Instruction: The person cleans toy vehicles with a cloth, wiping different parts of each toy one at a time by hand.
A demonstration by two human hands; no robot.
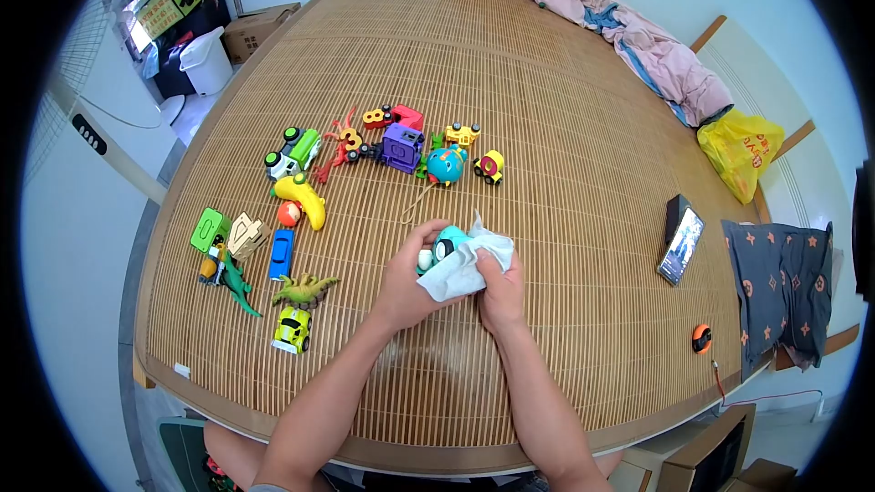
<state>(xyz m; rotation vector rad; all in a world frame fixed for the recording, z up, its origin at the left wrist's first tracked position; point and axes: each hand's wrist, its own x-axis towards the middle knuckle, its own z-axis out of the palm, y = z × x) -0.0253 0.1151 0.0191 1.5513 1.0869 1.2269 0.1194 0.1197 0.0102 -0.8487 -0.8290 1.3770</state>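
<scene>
A teal toy (450, 239) with white and dark round parts is held over the bamboo mat, partly hidden under a pale wipe (460, 271). My left hand (406, 281) wraps round the toy from the left side. On the right, my right hand (500, 288) pinches the wipe and presses it against the toy. Beyond my hands lie a blue round toy (446, 165), a purple toy (402, 147) and a small yellow and red vehicle (489, 167).
Several toys lie to the left, among them a yellow banana (311, 204), a blue car (282, 254) and a green car (292, 330). A phone (682, 246) leans at the right, near an orange round object (701, 339). Bedding (638, 46) lines the far right edge.
</scene>
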